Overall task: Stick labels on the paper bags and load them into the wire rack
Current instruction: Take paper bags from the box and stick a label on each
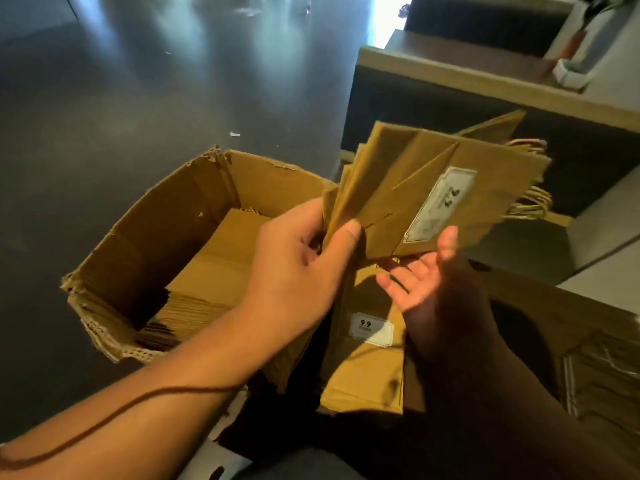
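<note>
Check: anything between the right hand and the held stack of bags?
Nothing visible. The right hand is open, palm up, just under the stack of paper bags that the left hand grips; its thumb reaches the stack's lower edge near the label.

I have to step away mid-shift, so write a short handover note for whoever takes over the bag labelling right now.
Left hand: grips a fanned bundle of paper bags at its folded end, thumb on top; the front bag already carries a label.
Right hand: open, palm up under the bundle's lower edge, thumb touching it.
Another labelled bag lies flat below the hands.
The torn cardboard box on the left holds more flat bags; no labels show on them.
Done: at least two bags labelled.
Left: label the rest, load them all. The wire rack is not in view.
</note>
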Tool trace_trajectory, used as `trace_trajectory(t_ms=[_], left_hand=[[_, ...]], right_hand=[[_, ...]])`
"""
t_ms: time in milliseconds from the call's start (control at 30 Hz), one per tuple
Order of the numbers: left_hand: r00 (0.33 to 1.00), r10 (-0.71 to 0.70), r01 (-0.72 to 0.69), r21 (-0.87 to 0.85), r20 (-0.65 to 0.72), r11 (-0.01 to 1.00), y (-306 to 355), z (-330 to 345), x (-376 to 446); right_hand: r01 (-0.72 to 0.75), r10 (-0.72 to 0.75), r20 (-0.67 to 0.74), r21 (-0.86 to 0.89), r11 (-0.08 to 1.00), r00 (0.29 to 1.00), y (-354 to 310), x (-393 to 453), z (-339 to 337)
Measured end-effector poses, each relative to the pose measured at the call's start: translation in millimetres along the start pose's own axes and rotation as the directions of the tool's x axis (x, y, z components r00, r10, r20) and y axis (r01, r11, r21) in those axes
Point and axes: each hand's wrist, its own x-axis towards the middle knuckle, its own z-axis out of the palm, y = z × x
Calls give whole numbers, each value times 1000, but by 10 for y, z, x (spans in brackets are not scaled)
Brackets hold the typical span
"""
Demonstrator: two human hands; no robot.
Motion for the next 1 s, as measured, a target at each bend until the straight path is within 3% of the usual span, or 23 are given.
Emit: trace_trajectory(t_ms=[100, 167, 267, 333, 433, 500, 633, 800, 1000], left_hand=[[994, 87, -89, 41, 61, 995, -70, 252, -137], [998, -16, 19, -46, 58, 999, -106, 441, -235], [960, -227, 263, -248, 164, 932, -63, 670, -360], [907, -304, 405, -405, 290, 820, -40, 735, -386], [782, -454, 622, -571, 427, 536, -125, 755, -365], [667, -576, 741, -498, 472, 451, -240, 795, -316], [576, -517, 791, -271, 633, 549, -333, 934, -357], [511, -669, 859, -320, 539, 398, -357, 1081, -512], [593, -748, 804, -276, 298, 527, -406, 1114, -618]], right_hand=[[30, -43, 85, 154, 988, 995, -137, -109, -290], [1, -13, 87, 134, 991, 996, -180, -180, -410], [-2, 0, -87, -26, 1000, 996, -313, -213, -545], [-16, 22, -159, 38, 999, 987, -367, -232, -671], [17, -19, -204, -9, 1000, 979, -421, -320, -915], [23, -27, -207, -20, 1000, 978, -433, -363, -1095], [6, -15, -236, -40, 999, 972, -368, -395, -1342], [-29, 52, -325, 73, 997, 944, -262, -383, -1698], [-21, 68, -318, 147, 989, 946, -205, -390, -1955]])
